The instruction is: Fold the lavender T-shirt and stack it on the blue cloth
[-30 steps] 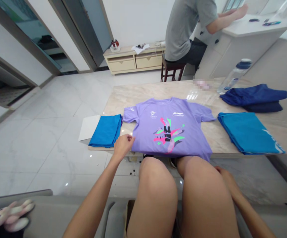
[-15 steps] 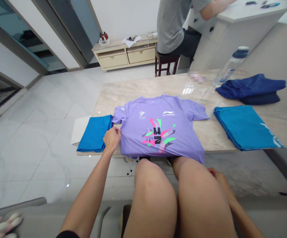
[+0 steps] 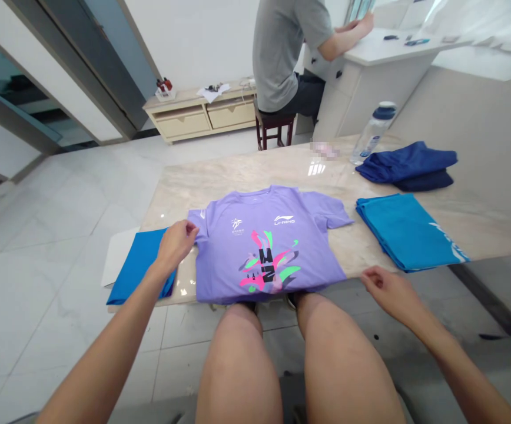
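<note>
Since the frame half a second back, your left hand has moved up from the side of the purple shirt to its left sleeve, and your right hand has risen from beside your knee to the table's front edge.

Left fingers: drawn together in a pinch, at the sleeve edge; you cannot tell whether cloth is caught between them. Right fingers: loosely curled, nothing visible in them; how far they part cannot be told. This hand is near the shirt's lower right corner, apart from it.

The shirt lies print up on the table, collar away from you. Its hem reaches the front edge and dips slightly over it, above your knees.

Room: to your left, a narrow strip of table top shows between the shirt and a folded blue cloth, which sits at the corner over a white sheet; your forearm crosses it. To your right, the sleeve tip is just beside another folded blue cloth, with a wider gap below the sleeve. Past the collar, open table top runs to the far edge. The bottle stands upright beside the dark blue cloth, at the right.
</note>
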Available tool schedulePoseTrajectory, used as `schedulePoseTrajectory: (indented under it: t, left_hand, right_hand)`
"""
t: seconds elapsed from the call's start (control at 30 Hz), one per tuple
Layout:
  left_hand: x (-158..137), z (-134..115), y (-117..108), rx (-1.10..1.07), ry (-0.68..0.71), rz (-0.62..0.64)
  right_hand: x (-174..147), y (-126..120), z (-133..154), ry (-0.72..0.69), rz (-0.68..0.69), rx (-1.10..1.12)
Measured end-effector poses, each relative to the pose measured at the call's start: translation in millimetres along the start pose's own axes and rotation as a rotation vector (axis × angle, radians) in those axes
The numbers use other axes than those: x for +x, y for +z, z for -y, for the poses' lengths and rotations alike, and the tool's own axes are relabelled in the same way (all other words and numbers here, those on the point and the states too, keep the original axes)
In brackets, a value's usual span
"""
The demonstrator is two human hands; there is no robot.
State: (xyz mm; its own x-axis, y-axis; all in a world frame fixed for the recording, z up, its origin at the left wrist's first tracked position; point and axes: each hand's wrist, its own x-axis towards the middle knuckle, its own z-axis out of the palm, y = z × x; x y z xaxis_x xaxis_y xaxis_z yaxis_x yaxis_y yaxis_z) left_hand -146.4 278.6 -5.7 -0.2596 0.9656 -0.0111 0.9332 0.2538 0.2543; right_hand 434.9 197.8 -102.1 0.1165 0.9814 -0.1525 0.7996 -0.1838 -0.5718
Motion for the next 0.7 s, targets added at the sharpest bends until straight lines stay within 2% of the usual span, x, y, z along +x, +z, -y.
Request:
schedulePoseTrajectory:
  t: [0.1,0.2,0.3,0.37,0.47,0.57,0.7]
  left_hand:
    - [39.5,-2.8,-2.4,-0.043,0.078,0.021]
    - [73.4,3.7,1.8,-0.023,0.022,0.06]
    - [98.9,22.0,11.0,0.066,-0.065,0.109]
    - [110.6,36.8,18.3,0.126,-0.137,0.154]
    - [120.3,55.7,28.4,0.157,-0.196,0.247]
    - [121.8,66.2,34.7,0.109,-0.172,0.317]
    - [115.3,68.6,32.9,-0.071,-0.212,0.288]
  right_hand:
    - [72.8,-21.3,43.7,-0.03,-0.161,-0.016]
    - [144.4,-22.1,70.6,-0.007,-0.166,-0.09]
    - [202.6,-9.3,72.8,0.052,-0.135,-0.127]
    - [231.5,-0.1,66.6,0.069,-0.166,-0.123]
    - [260.0,8.8,59.7,0.087,-0.198,-0.164]
    - [273.0,12.2,63.9,0.099,-0.11,-0.281]
    - [271.9,9.2,78.5,0.048,-0.011,-0.284]
